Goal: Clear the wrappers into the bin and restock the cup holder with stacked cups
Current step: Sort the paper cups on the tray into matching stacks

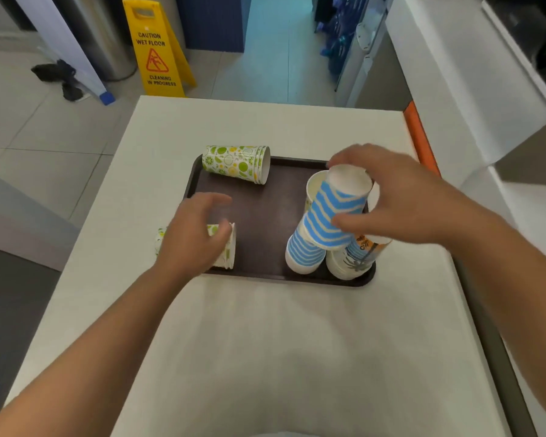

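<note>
- Blue-striped cup [334, 212]: thin paper, light, easily crushed, so best held at the sidewall with spread fingers, not squeezed.
- Right hand [401, 200] grasps it, tilted, over the upside-down striped stack [303, 253] on the tray [265, 216].
- Left hand [189, 234] curls onto a lime-print stack [226, 247] lying on its side at the tray's left edge — grip unconfirmed.
- Second lime-print stack [237, 164] lies at the tray's far edge; tray sits on the worktop [265, 342].

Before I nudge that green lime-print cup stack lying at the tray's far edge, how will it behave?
The green cup stack lies on its side across the tray rim, so it will probably roll in a curve. Paper and apparently empty: likely light and crushable. The nested cups may slide apart.
</note>
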Demonstrator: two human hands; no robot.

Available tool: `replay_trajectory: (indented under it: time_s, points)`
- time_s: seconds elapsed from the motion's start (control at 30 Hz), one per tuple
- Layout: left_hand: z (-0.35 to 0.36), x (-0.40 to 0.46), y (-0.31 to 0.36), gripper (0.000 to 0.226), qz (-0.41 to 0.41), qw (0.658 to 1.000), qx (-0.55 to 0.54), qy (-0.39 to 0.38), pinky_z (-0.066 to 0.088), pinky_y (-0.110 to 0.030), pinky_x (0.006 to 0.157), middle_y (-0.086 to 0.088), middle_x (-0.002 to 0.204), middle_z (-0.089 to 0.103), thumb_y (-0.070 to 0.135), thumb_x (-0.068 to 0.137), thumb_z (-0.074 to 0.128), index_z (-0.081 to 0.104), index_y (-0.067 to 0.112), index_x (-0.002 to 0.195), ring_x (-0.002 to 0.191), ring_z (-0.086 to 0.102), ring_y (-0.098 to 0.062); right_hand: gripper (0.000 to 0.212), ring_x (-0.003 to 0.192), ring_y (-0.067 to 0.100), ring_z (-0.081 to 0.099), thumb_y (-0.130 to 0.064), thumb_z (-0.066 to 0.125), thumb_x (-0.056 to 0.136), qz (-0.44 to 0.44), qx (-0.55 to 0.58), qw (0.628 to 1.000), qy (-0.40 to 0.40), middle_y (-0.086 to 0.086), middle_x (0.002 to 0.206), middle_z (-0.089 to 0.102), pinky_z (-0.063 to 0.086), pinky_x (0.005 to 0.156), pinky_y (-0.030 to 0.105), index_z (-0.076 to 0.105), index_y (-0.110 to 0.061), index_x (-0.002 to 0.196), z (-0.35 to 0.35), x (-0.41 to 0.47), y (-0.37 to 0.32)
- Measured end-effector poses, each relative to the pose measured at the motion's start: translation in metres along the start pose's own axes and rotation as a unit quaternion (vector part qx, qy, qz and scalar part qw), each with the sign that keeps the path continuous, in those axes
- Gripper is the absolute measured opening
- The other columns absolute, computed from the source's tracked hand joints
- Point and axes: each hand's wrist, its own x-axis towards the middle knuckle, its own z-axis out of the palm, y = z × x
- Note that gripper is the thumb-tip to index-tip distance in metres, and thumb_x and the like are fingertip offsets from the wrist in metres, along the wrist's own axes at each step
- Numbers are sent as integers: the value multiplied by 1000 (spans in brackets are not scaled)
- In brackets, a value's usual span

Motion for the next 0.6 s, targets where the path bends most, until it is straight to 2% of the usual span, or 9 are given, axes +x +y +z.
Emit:
replay_trajectory:
  time_s: [0.07, 0.2, 0.33, 0.4, 0.5, 0.6]
  points:
    - [-12, -1, -17, 46, -34, 998, 49, -29, 41, -33, 98, 1, 129, 58, 16, 84, 63, 56, 20, 129, 122, 47, -20, 63, 98, 13, 55, -37, 75, 65, 8, -44, 999, -10, -10, 108, 53, 49, 84, 38, 50, -35, 123, 18, -5, -6]
    - [-28, -5, -43, 64, -57, 980, 137, -134, 39, -44, 104, -2, 138, 51, 20, 77, 67, 47, 20, 138, 129, 39, -26, 61, 104, 14, 51, -41, 71, 67, 19, -57, 998, 34, -12, 113, 52, 49, 82, 38, 47, -37, 124, 41, -8, -14]
    - [-30, -10, -62, 79, -55, 956, 202, -205, 37, -41, 102, -4, 138, 47, 19, 70, 70, 39, 21, 143, 127, 37, -30, 59, 104, 15, 52, -42, 71, 68, 21, -74, 994, 72, -11, 114, 52, 49, 79, 37, 48, -35, 122, 57, -5, -17]
    - [-26, -10, -70, 81, -47, 951, 212, -219, 37, -39, 101, -4, 138, 45, 17, 70, 70, 37, 21, 143, 125, 37, -31, 60, 106, 16, 52, -43, 71, 70, 40, -90, 993, 60, -9, 116, 51, 48, 78, 35, 48, -34, 124, 66, -2, -15]
    - [-22, -7, -76, 78, -34, 953, 212, -215, 39, -38, 98, -7, 134, 46, 13, 71, 70, 38, 19, 142, 120, 40, -31, 68, 110, 20, 51, -47, 74, 70, 87, -126, 988, -4, -7, 119, 49, 44, 76, 33, 46, -33, 130, 83, 0, -7]
    - [-21, -1, -74, 77, -12, 951, 224, -212, 40, -37, 91, -6, 129, 50, 18, 69, 73, 40, 20, 139, 111, 45, -31, 84, 120, 17, 44, -64, 74, 62, 113, -136, 984, -18, -10, 129, 46, 37, 84, 30, 46, -35, 136, 93, -5, -3]
